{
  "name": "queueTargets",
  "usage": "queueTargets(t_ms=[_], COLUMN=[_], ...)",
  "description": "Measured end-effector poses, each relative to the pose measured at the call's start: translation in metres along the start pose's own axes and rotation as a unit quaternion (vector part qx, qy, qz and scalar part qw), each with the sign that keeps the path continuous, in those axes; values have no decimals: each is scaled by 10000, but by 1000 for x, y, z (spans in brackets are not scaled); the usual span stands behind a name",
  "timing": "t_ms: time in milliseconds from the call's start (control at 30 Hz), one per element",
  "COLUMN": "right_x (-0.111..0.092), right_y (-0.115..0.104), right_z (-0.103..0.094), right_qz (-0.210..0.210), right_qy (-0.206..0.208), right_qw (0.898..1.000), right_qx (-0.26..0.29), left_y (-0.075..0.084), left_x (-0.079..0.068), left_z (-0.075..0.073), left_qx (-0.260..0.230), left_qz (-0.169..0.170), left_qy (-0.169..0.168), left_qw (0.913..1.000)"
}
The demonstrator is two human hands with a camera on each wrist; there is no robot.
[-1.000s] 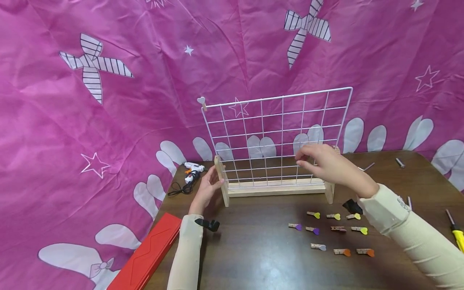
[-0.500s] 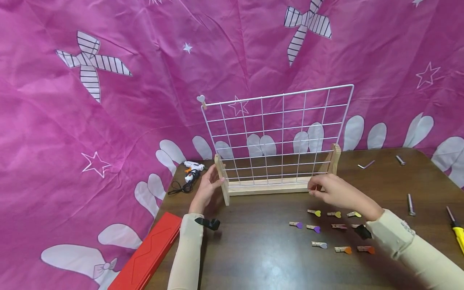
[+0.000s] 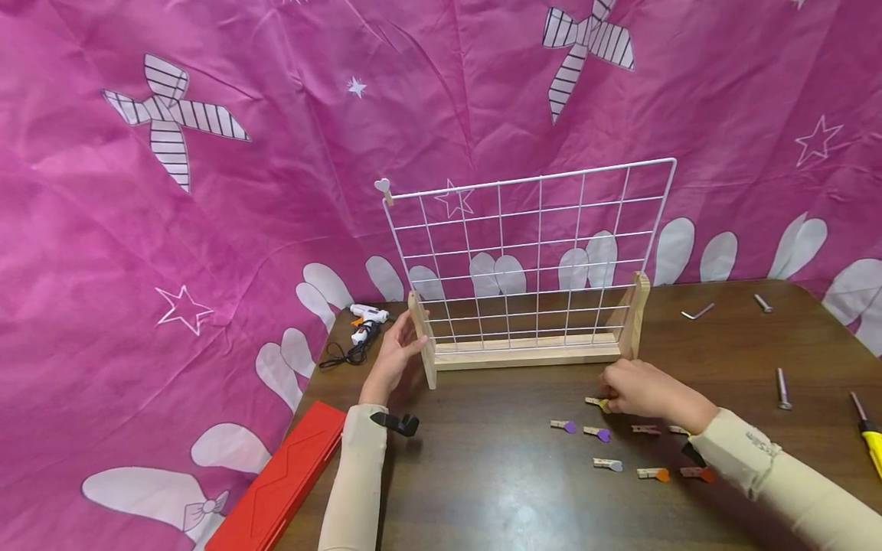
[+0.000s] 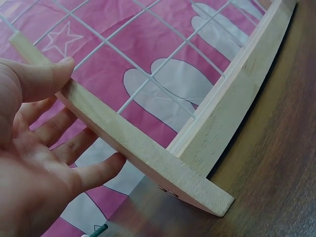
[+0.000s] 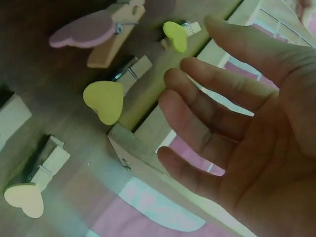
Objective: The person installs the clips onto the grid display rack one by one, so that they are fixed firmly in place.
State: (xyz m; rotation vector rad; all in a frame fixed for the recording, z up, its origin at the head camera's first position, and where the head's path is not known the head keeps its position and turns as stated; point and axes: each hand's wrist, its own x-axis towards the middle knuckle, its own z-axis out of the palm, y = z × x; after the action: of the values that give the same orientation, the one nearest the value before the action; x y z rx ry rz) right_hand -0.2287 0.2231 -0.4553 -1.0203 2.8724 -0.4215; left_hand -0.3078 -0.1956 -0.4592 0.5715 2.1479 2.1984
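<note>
My left hand [image 3: 393, 358] grips the left wooden side post [image 4: 118, 126] of a stand, thumb in front and fingers behind. The stand holds up a white wire grid [image 3: 540, 178], with a white heart clothespin [image 3: 383, 187] clipped at its top left corner. Low over the table, my right hand [image 3: 651, 392] reaches to a yellow heart clothespin [image 3: 594, 401] in front of the stand's right end. In the right wrist view its fingers are loosely bent and apart, with another yellow heart clothespin [image 5: 104, 101] and a pinkish one [image 5: 81, 30] lying beyond the fingertips.
Purple [image 3: 601, 434], grey [image 3: 608, 464] and orange [image 3: 653, 474] heart clothespins lie in front. Bolts [image 3: 783, 389], a hex key [image 3: 697, 312] and a yellow-handled screwdriver [image 3: 871, 444] are at right. A glue gun [image 3: 368, 314] and red box [image 3: 282, 474] stand at left.
My right hand has come down from in front of the wire grid to the clothespins on the table. The left hand stays on the side post.
</note>
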Motion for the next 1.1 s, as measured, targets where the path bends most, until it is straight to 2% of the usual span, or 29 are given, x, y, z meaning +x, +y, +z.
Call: queueTargets(t_ms=[100,433,767,933,1100], right_x=[0,-1,6,12,21], right_y=[0,-4,-4,-6,-15], right_z=[3,10,9,-2,-22], right_qz=[-35,2,115,395,186], right_qy=[-48,-97,113,620,1681], right_qw=[9999,9987,9990,9972,9826], right_qx=[-93,-498,-407,148,771], left_y=[9,11,-10,-13,-13], left_x=[-2,-4,3,2,2], left_z=[3,4,-4,-5,-5], left_qx=[-12,62,-45,51,96], left_qz=[-35,-74,-34,23,117], left_qy=[-76,-69,9,94,56], left_qw=[10000,9999,10000,9999,9999])
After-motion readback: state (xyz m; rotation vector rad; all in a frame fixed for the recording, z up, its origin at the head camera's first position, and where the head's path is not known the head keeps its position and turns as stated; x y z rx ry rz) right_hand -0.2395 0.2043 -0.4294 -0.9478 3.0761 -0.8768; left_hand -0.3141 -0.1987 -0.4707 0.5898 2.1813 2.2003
